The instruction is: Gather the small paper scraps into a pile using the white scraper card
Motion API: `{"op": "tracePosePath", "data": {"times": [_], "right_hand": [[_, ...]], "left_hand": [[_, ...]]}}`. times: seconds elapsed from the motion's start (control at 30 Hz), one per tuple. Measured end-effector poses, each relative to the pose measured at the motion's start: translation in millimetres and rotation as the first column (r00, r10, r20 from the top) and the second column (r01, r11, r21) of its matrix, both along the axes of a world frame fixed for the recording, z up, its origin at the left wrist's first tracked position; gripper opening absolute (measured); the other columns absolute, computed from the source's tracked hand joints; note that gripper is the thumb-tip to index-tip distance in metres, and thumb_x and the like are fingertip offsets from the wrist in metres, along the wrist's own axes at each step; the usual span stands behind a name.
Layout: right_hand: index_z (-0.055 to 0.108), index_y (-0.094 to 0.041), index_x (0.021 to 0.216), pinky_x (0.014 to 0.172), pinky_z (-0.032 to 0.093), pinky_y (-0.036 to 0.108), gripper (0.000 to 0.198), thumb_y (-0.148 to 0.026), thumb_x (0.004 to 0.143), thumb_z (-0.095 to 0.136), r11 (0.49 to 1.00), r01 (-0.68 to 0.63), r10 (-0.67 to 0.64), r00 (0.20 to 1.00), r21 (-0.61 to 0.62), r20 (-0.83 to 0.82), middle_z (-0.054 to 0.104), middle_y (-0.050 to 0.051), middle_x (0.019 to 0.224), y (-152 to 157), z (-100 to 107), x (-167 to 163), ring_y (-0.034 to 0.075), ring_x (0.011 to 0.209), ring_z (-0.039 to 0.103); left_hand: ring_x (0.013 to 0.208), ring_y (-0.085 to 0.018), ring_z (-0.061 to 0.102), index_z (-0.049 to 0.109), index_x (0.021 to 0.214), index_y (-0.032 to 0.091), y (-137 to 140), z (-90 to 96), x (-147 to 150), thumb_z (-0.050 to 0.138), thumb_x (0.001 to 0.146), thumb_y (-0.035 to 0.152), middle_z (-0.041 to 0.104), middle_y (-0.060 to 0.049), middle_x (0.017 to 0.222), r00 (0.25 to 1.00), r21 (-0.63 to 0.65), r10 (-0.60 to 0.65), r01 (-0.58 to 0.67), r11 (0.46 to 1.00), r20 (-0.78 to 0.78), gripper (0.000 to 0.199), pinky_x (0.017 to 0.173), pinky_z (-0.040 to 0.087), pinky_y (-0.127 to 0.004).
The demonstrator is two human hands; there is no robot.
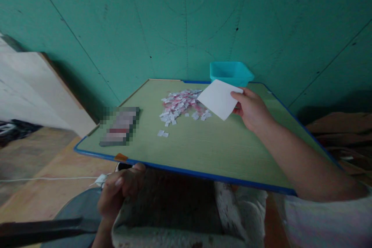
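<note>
My right hand [251, 108] is raised over the table and pinches a white sheet of paper [219, 99] at its right corner, thumb on top and fingers beneath. Behind and left of the sheet lies a heap of small white and pinkish paper pieces [180, 102]. Two small pieces [162, 133] sit apart, closer to the front edge. My left hand [123, 186] is low at the front edge of the table, its fingers curled closed. Whatever it may hold is hidden.
The pale table [186, 147] has a blue edge trim. A turquoise plastic bin [231, 71] stands at its back, by the green wall [186, 19]. A pixelated flat object [120, 126] lies on the left. White boards [46, 81] lean at far left, above a cable [52, 178].
</note>
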State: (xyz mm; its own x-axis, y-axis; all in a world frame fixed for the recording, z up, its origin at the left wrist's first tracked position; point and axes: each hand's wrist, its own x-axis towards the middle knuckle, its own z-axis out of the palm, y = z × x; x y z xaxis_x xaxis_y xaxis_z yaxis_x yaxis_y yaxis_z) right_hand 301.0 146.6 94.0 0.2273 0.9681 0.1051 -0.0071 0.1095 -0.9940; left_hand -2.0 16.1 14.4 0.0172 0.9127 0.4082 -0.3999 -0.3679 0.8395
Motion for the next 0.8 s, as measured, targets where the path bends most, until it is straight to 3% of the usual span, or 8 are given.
{"op": "tracePosePath", "data": {"times": [0.27,0.43,0.63,0.8], "right_hand": [[0.058,-0.017,0.083,0.055,0.037,0.027,0.022,-0.030,0.067,0.050,0.995,0.050,-0.071,0.966,0.092,0.247,0.058,0.002,0.075,3.1,-6.0,3.1,0.014,0.064,0.051],[0.058,-0.019,0.078,0.051,0.033,0.025,0.018,-0.031,0.067,0.050,0.987,0.079,-0.124,0.931,0.141,0.343,0.055,0.001,0.069,5.0,-8.1,8.8,0.014,0.061,0.048],[0.057,-0.020,0.077,0.052,0.033,0.026,0.016,-0.030,0.067,0.051,0.997,-0.008,-0.009,0.969,0.070,0.248,0.054,0.000,0.066,-0.3,-4.8,2.1,0.013,0.058,0.048],[0.057,-0.021,0.077,0.054,0.034,0.027,0.015,-0.030,0.067,0.052,0.992,0.041,-0.069,0.969,0.122,0.237,0.055,0.000,0.069,-0.9,-2.5,2.7,0.014,0.061,0.049]], "left_hand": [[0.038,-0.015,0.044,0.056,0.048,0.022,0.4,-0.9,-2.2,0.048,0.072,0.029,0.051,0.003,0.038,1.000,-0.020,0.011,-0.012,1.000,-0.019,0.026,0.061,0.038,-0.034],[0.039,-0.016,0.046,0.056,0.048,0.022,0.6,-3.8,-4.4,0.049,0.073,0.029,0.053,0.003,0.039,0.998,-0.015,0.043,-0.044,0.999,-0.040,0.026,0.065,0.037,-0.032],[0.040,-0.015,0.047,0.054,0.051,0.021,1.1,-9.1,-7.6,0.046,0.074,0.029,0.053,0.003,0.040,0.999,0.010,0.017,-0.017,1.000,-0.031,0.026,0.063,0.037,-0.032],[0.041,-0.015,0.046,0.055,0.051,0.022,-0.1,-8.8,-8.1,0.046,0.074,0.028,0.052,0.002,0.041,0.999,0.001,0.017,-0.017,1.000,-0.036,0.026,0.066,0.037,-0.033]]}}
